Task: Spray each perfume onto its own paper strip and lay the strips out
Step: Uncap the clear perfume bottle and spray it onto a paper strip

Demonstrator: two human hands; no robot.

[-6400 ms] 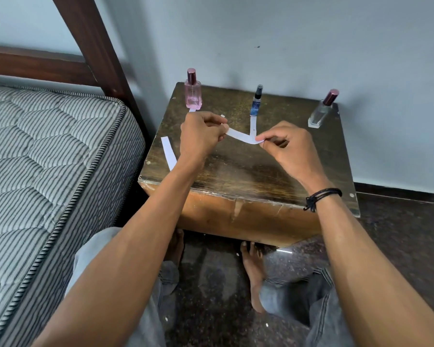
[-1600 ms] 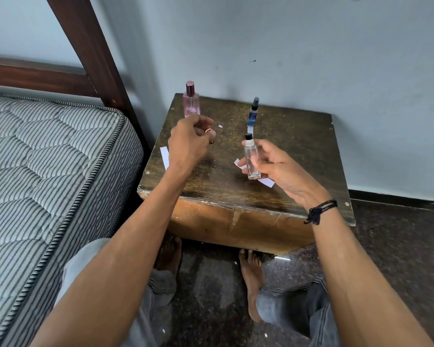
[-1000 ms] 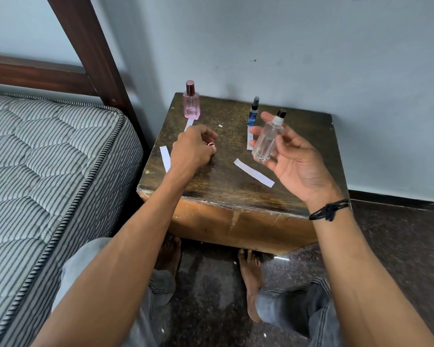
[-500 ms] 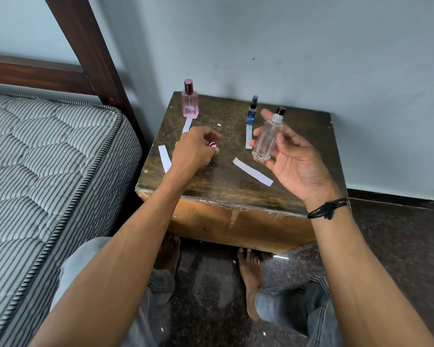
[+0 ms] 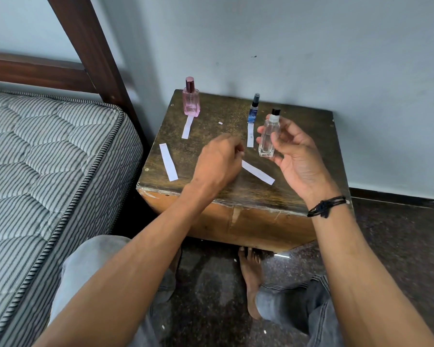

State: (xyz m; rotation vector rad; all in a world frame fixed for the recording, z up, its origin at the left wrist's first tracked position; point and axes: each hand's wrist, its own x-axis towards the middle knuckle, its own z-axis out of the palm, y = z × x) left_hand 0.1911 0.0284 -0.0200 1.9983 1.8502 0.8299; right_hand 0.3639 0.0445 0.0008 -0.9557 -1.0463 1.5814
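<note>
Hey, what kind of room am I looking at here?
Most likely a bedroom: a striped quilted mattress on a dark wooden bed frame lies left of a worn wooden bedside table set against a plain wall.

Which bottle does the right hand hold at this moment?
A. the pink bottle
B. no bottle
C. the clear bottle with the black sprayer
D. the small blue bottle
C: the right hand grips the clear bottle above the table, while the pink bottle and the blue bottle stand at the back of it.
</note>
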